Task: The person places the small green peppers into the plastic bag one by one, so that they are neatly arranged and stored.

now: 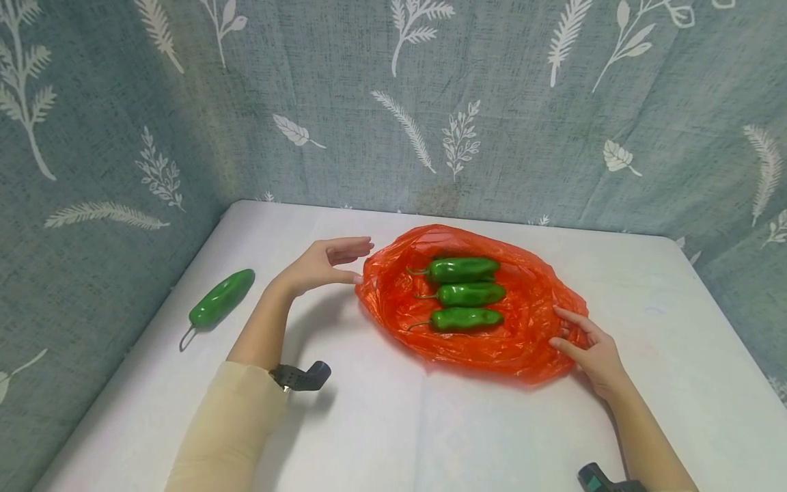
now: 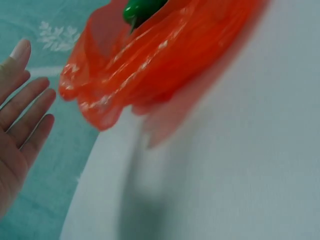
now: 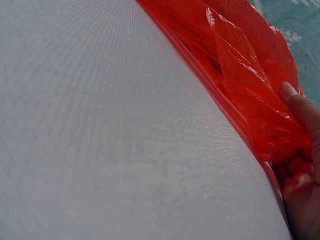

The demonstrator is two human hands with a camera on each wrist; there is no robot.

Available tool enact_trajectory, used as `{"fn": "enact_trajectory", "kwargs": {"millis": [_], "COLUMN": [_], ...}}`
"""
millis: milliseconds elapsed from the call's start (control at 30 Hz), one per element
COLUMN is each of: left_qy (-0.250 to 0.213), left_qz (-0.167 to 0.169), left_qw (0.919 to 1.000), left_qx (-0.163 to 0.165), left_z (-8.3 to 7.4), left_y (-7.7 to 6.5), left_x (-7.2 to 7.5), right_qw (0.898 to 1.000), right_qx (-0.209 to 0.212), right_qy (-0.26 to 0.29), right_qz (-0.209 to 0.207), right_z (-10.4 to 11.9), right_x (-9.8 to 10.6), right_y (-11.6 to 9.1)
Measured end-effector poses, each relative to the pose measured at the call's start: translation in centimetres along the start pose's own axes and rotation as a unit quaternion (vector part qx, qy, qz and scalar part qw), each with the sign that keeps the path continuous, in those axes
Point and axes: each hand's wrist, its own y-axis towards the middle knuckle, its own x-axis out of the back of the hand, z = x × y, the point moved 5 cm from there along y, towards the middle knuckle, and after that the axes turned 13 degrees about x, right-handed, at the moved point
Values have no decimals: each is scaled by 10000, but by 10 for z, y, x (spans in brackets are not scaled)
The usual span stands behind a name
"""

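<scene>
A red plastic bag (image 1: 529, 352) lies spread on the white table with its mouth facing up. Three green peppers (image 1: 470, 294) with thin stems lie side by side in it. My left hand (image 1: 320, 263) is at the bag's left end with fingers extended; in the left wrist view its fingers (image 2: 30, 112) stand apart from the plastic. At the bag's right end, my right hand (image 1: 593, 352) holds the rim, its thumb (image 3: 298, 102) over the plastic and the other fingers partly hidden beneath. Another green pepper (image 1: 221, 298) lies left of my left forearm.
The white table (image 1: 381, 424) meets a grey-green cloth (image 1: 344, 102) with white leaf prints at its back and left. A black wrist camera (image 1: 301, 376) sticks out from the left wrist; another dark camera (image 1: 605, 478) sits at the right wrist.
</scene>
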Motion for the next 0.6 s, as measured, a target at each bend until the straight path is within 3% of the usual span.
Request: {"fn": "enact_trajectory", "kwargs": {"millis": [600], "left_qy": [201], "left_qz": [-843], "left_qw": [9960], "left_qx": [212], "left_z": [35], "left_y": [-46], "left_x": [47], "right_qw": [10000], "right_qx": [67], "right_qy": [47], "right_qz": [-3], "right_z": [0], "right_x": [0], "right_y": [1]}}
